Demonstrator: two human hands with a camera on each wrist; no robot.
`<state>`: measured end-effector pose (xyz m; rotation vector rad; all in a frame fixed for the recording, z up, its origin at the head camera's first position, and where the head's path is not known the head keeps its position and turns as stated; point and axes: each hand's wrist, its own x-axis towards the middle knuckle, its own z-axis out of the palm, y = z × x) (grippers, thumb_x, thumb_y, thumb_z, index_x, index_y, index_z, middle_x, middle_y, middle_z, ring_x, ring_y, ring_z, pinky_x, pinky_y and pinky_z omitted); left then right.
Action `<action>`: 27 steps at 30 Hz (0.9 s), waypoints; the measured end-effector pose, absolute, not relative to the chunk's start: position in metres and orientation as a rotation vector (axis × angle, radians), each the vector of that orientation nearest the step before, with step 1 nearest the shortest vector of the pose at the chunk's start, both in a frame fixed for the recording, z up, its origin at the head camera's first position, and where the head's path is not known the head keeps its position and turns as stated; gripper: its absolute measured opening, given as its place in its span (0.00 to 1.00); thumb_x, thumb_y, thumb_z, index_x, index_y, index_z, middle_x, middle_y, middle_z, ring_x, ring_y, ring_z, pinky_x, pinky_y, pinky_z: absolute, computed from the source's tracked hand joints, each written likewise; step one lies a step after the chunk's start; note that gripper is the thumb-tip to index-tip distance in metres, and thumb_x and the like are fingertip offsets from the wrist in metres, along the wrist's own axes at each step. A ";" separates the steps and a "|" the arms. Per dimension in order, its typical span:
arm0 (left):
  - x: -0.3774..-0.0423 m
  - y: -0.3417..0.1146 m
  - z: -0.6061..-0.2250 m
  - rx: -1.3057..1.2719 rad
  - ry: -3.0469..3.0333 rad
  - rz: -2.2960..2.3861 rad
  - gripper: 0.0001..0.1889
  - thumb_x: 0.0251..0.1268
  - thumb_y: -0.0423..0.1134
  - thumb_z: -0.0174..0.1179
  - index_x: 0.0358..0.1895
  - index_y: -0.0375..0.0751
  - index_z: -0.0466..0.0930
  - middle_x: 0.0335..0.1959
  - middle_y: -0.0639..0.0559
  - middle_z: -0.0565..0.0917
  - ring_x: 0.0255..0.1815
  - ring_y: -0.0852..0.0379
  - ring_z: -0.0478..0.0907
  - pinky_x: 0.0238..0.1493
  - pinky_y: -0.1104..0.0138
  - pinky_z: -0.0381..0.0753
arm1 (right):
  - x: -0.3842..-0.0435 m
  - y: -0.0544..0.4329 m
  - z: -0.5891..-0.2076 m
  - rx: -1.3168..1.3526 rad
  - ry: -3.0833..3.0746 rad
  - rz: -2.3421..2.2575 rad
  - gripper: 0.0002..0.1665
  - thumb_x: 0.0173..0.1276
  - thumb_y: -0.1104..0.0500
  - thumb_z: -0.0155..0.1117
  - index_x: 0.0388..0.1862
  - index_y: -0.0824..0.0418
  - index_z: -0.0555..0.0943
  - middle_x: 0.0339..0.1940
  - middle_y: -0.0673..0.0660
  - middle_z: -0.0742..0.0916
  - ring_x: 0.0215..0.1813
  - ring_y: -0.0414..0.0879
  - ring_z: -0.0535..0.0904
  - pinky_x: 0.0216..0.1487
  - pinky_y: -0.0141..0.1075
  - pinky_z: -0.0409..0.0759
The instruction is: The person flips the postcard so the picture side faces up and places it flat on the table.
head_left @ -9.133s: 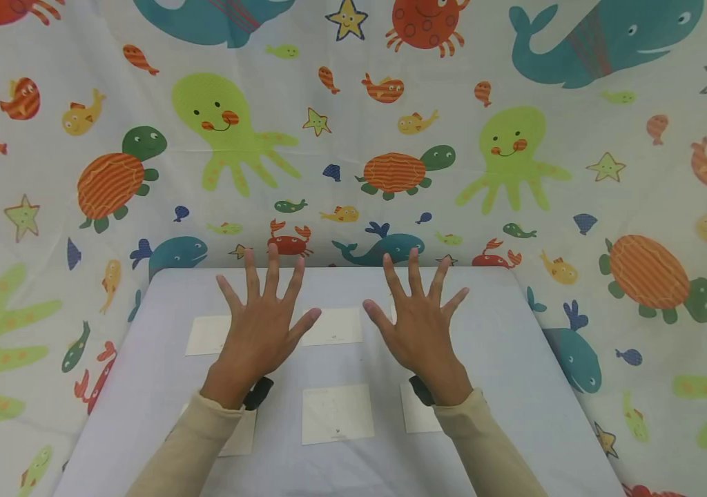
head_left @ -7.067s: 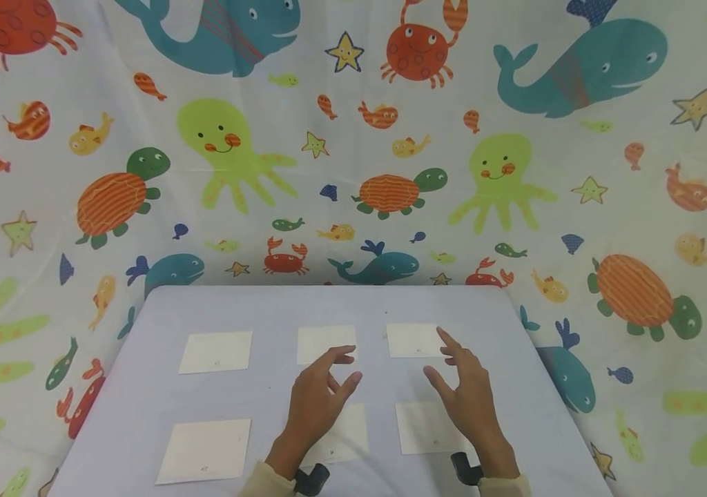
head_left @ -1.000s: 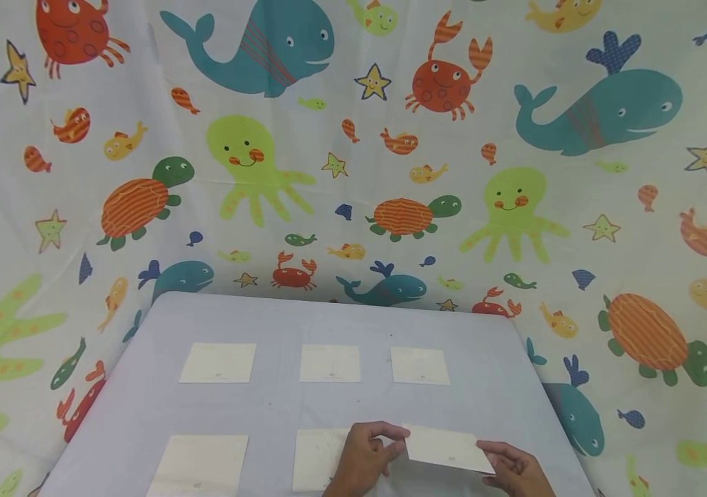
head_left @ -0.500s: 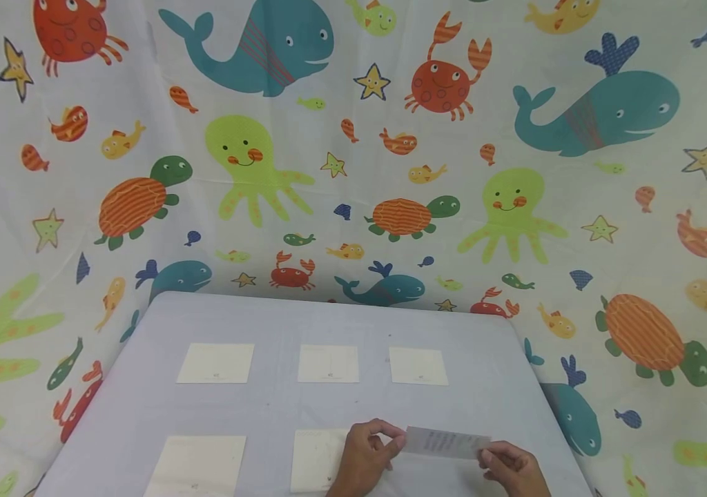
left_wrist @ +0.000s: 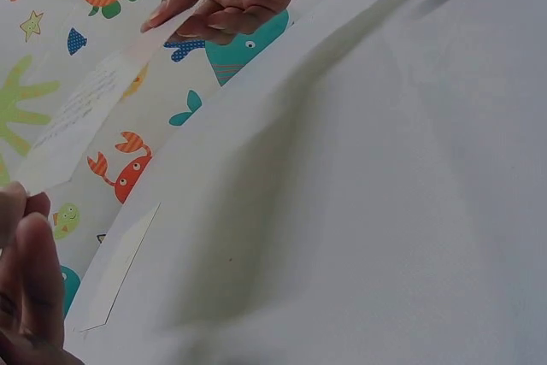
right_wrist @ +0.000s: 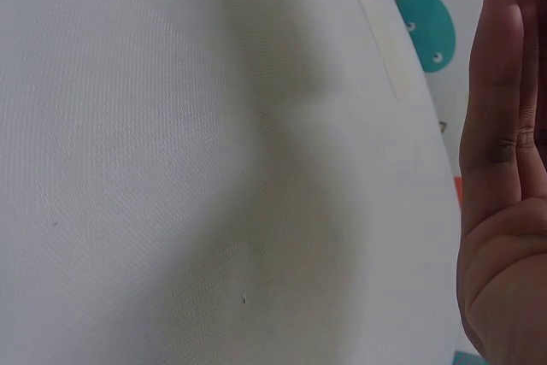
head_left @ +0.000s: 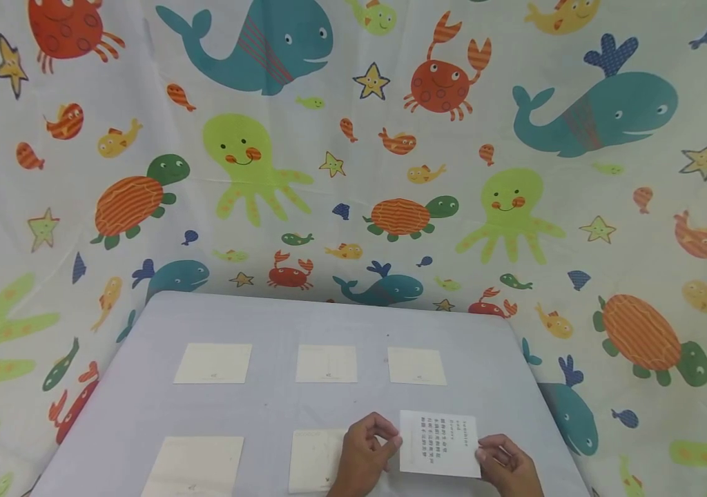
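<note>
Both hands reach in from the bottom of the head view: we see the left hand with its back toward us, partly covering the near middle card, and the right hand turned inward, facing it. The right hand is near the slanting right edge of the white-covered table; the far edge runs well beyond, against the sea-animal curtain. A strip of tabletop separates the hands from the far right card. The far middle card, far left card and near left card lie flat further left. Each grip is narrow: we find fingertips pinching opposite side edges of the printed card, which is raised above the table between the hands, lettered face toward the head camera.
</note>
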<state>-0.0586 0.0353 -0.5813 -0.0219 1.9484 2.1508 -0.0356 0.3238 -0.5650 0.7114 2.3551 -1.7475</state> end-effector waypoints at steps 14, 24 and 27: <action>-0.060 0.030 -0.583 -0.010 1.987 2.099 0.10 0.62 0.35 0.75 0.45 0.48 0.90 0.39 0.57 0.90 0.19 0.63 0.77 0.21 0.74 0.74 | -0.032 0.323 -0.559 0.678 2.306 -1.692 0.30 0.66 0.51 0.78 0.58 0.69 0.80 0.46 0.59 0.91 0.43 0.57 0.92 0.44 0.47 0.90; -0.059 0.030 -0.589 0.013 2.130 2.016 0.12 0.57 0.36 0.78 0.42 0.56 0.92 0.34 0.65 0.90 0.15 0.69 0.67 0.16 0.76 0.65 | -0.029 0.332 -0.564 0.564 2.219 -1.686 0.43 0.66 0.46 0.78 0.69 0.71 0.75 0.52 0.60 0.89 0.48 0.59 0.92 0.49 0.51 0.91; -0.058 0.031 -0.592 0.051 2.208 1.996 0.12 0.56 0.36 0.79 0.40 0.58 0.92 0.33 0.66 0.91 0.14 0.71 0.61 0.15 0.76 0.61 | -0.029 0.333 -0.567 0.544 2.240 -1.668 0.43 0.65 0.46 0.79 0.69 0.71 0.75 0.52 0.61 0.90 0.48 0.57 0.91 0.47 0.49 0.91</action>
